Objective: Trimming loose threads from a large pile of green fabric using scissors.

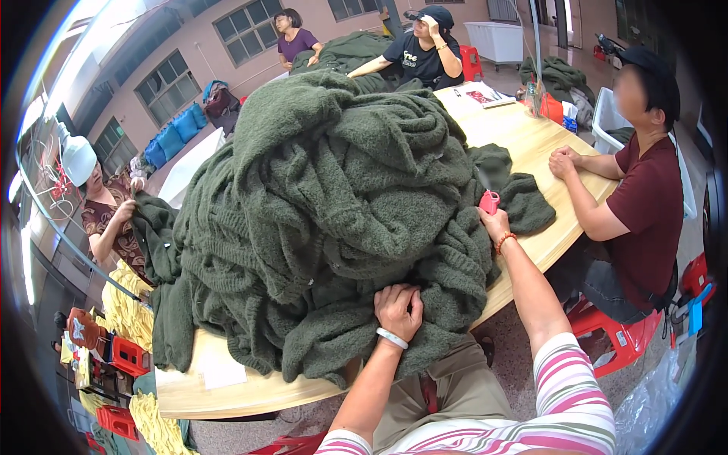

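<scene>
A big heap of dark green knitted sweaters (318,189) covers most of the light wooden table (550,155) in front of me. My left hand (398,311), with a pale band at the wrist, rests on the near edge of the heap, its fingers curled into a green sweater (334,337). Farther right, my right hand (495,221), wearing a beaded bracelet, grips small pink-handled snips (489,201). A blurred grey shape above the handle looks like the blade. Beside it, a loose green sweater piece (523,205) lies on the table.
At the right a person (644,182) sits with clasped hands on a red stool (618,337). Two people sit behind the heap; another person (110,212) at left handles green knitwear beneath a white lamp (76,155). Yellow knitwear (127,303) hangs at left. White paper (224,371) lies near the table's front edge.
</scene>
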### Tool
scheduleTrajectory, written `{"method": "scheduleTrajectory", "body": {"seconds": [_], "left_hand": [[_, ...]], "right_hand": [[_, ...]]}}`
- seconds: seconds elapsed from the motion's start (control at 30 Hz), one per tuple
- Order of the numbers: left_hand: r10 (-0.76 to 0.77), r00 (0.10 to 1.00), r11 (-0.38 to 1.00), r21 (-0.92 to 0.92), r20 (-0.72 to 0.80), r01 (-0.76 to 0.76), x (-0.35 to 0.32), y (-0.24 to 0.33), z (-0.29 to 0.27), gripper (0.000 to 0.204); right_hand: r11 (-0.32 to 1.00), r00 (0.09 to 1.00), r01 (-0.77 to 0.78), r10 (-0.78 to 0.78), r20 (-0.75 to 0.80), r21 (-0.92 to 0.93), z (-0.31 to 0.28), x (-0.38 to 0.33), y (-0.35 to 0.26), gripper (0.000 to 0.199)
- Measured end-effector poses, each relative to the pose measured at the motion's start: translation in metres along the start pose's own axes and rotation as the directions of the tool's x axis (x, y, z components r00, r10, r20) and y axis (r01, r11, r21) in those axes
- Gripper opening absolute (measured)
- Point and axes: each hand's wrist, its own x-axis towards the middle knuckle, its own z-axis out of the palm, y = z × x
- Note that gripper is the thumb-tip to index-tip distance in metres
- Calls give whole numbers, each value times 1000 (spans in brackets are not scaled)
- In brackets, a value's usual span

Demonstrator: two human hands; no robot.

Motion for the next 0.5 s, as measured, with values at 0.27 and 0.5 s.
{"method": "scheduleTrajectory", "body": {"seconds": [0.27,0.5], "left_hand": [[-3,1000,1000,1,3,3,-1,0,-2,7],[5,1000,999,-36,21,-5,1,4,-3,7]], "right_hand": [[998,1000,-13,14,16,-57,1,-1,0,33],[999,999,-34,34,18,25,-2,-5,-4,30]]}}
